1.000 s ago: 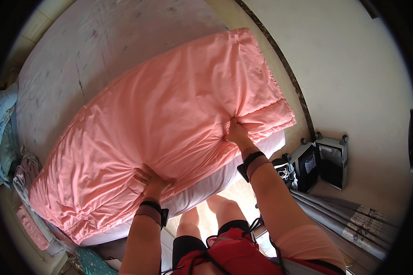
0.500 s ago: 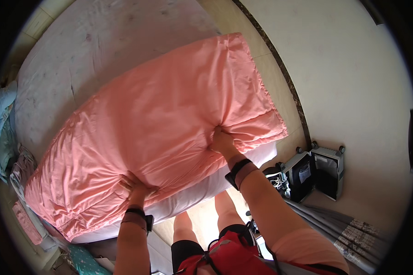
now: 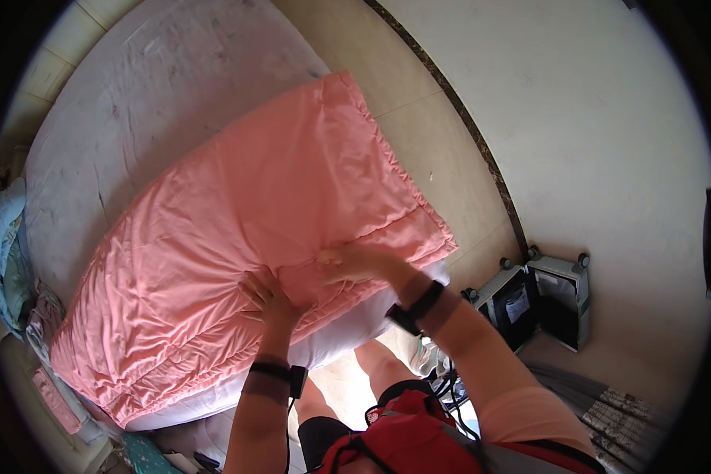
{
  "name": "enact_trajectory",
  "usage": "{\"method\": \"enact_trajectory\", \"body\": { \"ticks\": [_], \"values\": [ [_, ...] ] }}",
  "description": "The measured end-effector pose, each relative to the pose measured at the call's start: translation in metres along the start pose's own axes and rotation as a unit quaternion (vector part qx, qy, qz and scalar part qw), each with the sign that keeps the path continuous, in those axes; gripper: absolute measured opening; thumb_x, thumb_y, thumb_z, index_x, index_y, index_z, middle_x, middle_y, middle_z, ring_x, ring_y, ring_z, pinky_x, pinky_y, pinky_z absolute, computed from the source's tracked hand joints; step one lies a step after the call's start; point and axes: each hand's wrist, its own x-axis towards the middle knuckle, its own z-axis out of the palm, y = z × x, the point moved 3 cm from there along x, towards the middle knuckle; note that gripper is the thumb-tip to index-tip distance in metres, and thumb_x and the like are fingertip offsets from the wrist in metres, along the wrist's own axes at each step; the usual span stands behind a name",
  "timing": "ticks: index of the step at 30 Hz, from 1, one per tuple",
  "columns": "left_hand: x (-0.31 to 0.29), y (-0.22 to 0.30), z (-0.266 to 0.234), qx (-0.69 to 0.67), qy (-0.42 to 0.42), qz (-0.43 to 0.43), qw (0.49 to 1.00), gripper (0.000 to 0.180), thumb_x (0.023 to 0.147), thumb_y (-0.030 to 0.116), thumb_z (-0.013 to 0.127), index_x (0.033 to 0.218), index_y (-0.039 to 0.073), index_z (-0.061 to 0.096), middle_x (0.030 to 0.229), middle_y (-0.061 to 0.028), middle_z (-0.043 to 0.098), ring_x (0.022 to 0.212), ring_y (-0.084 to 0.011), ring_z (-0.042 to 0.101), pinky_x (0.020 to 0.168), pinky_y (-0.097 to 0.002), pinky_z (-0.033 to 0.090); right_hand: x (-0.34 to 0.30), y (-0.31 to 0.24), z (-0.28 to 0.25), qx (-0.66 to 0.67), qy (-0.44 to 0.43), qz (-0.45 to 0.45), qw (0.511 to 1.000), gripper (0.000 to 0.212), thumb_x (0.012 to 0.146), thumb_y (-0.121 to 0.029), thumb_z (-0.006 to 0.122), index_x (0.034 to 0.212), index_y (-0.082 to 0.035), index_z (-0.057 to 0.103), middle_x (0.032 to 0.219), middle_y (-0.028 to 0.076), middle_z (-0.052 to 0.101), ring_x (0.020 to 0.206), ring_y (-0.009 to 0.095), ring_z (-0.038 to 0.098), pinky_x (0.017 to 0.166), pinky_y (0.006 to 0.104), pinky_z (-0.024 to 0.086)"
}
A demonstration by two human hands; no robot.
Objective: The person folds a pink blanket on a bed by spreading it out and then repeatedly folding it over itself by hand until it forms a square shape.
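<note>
A pink quilt (image 3: 213,205) is folded over the near part of the bed, its surface creased and its stitched border along the near edge. My left hand (image 3: 268,298) lies on it near the middle of that edge, open with the fingers spread. My right hand (image 3: 355,263) is just to the right, turned toward the left hand. Its fingers are apart and at the quilt's surface, with nothing held. Wrinkles run out from between the two hands. Each wrist wears a black strap with a small dark device.
The pale, faintly patterned bed sheet (image 3: 189,79) stretches beyond the quilt. At the right, an open suitcase (image 3: 557,304) stands on the floor by a grey curtain (image 3: 600,411). Bunched blue cloth (image 3: 8,253) lies at the left edge. A teal cloth (image 3: 146,454) is at lower left.
My right hand has let go of the pinched quilt and moved left. My left hand has moved right and slightly up, so the hands are closer together. The quilt's right end appears further left.
</note>
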Motion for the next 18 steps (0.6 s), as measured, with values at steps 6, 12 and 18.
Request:
{"method": "enact_trajectory", "body": {
  "ticks": [6,12,18],
  "values": [
    [0.004,0.023,-0.008,0.052,-0.078,-0.044,0.995,0.138,0.043,0.062,0.072,0.133,0.009,-0.018,0.139,-0.0178,-0.022,0.128,-0.0379,-0.02,0.091,-0.0697,0.009,-0.08,0.128,-0.162,-0.214,0.558,0.098,0.796,0.044,0.07,-0.023,0.065,0.109,-0.009,0.049,0.104,0.016,0.055,0.099,0.029,0.051,0.084,0.0377,0.041],
    [0.008,0.01,-0.003,0.047,-0.074,-0.068,0.994,0.139,0.043,0.064,0.071,0.133,0.008,-0.02,0.138,-0.0192,-0.023,0.127,-0.0387,-0.021,0.091,-0.0696,0.008,-0.071,0.131,-0.133,0.088,0.258,0.001,0.962,0.084,0.069,-0.03,0.071,0.133,-0.005,0.023,0.125,0.018,0.04,0.117,0.026,0.039,0.092,0.0367,0.037],
    [0.016,0.016,0.0,0.001,-0.092,-0.024,0.995,0.135,0.045,0.064,0.071,0.135,0.009,-0.013,0.138,-0.023,-0.02,0.125,-0.042,-0.024,0.087,-0.0723,0.001,-0.061,0.19,-0.152,0.214,0.325,0.053,0.92,0.08,0.075,-0.038,0.064,0.133,-0.002,0.021,0.125,0.02,0.041,0.115,0.025,0.041,0.092,0.0344,0.036]
  ]
}}
